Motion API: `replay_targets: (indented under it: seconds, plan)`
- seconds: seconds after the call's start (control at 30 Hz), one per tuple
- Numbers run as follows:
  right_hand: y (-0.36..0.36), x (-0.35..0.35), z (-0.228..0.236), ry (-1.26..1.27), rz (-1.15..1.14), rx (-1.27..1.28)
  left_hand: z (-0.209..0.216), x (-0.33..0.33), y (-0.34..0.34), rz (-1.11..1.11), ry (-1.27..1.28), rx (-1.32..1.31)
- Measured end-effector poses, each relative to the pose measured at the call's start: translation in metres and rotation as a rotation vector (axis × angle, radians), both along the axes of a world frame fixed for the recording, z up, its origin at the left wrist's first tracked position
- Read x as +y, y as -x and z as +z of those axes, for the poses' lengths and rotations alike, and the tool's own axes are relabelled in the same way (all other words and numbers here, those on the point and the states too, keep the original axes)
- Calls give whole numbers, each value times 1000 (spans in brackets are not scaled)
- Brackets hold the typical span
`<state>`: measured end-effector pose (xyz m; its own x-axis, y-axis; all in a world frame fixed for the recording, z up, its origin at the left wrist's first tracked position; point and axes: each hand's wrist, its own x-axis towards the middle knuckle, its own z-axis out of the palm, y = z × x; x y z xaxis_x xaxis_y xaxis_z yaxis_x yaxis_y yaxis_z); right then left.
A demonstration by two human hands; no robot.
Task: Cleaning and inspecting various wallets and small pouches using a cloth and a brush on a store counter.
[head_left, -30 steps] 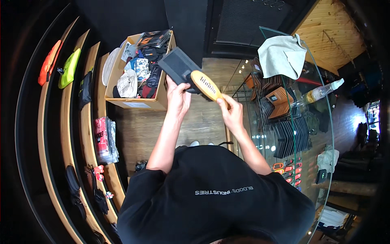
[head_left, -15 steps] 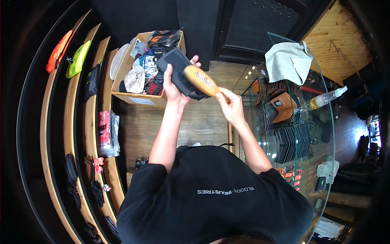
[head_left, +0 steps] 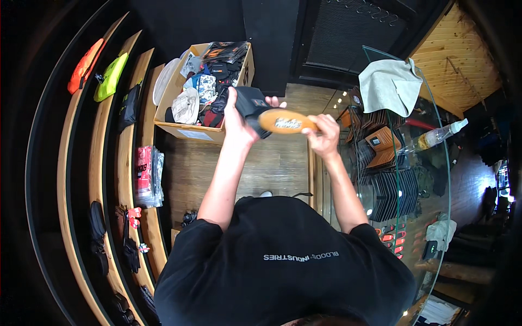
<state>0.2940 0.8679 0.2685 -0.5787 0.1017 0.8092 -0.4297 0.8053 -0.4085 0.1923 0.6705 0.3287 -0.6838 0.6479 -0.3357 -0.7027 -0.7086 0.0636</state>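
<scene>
My left hand (head_left: 239,127) holds up a black fabric item (head_left: 251,99) with a small label, its fingers wrapped around the sides; I cannot make out whether it is a cap or a pouch. In my right hand (head_left: 325,136) is an oval wooden brush (head_left: 284,122), pinched at its right end. Its light-brown back with dark print faces up, and it overlaps the lower right of the black item. The brush's bristles are hidden.
Ahead on the wooden floor stands a cardboard box (head_left: 182,130) of caps and packaged goods. Wooden-edged shelves (head_left: 99,179) with bagged items curve along the left. At right, a glass display case holds wallets (head_left: 383,142), with a grey cloth (head_left: 389,87) and clear bottle (head_left: 435,136) on top.
The brush has turned from a slant to nearly level and shifted slightly right and down with my right hand. My left hand has tilted the black item, moving it slightly right.
</scene>
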Motion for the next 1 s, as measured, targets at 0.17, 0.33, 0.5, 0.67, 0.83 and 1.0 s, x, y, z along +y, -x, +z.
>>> replay_targets:
  seconds: [0.17,0.33,0.5,0.67,0.83,1.0]
  plan:
    - [-2,-27,22,-31,83,25,-8,10,-7,-54,-43,85]
    - [-8,16,-15,50,21,19,17,4,-11,64,80,77]
    - [-29,27,-26,166,-79,-90,18,-2,-7,61,199,294]
    - [-17,-12,19,79,175,-88,-24,15,-11,137,512,504]
    - [22,-6,60,351,7,-112,-12,29,-46,37,670,805]
    - [26,-12,65,427,61,-241,-26,25,-49,94,752,1014]
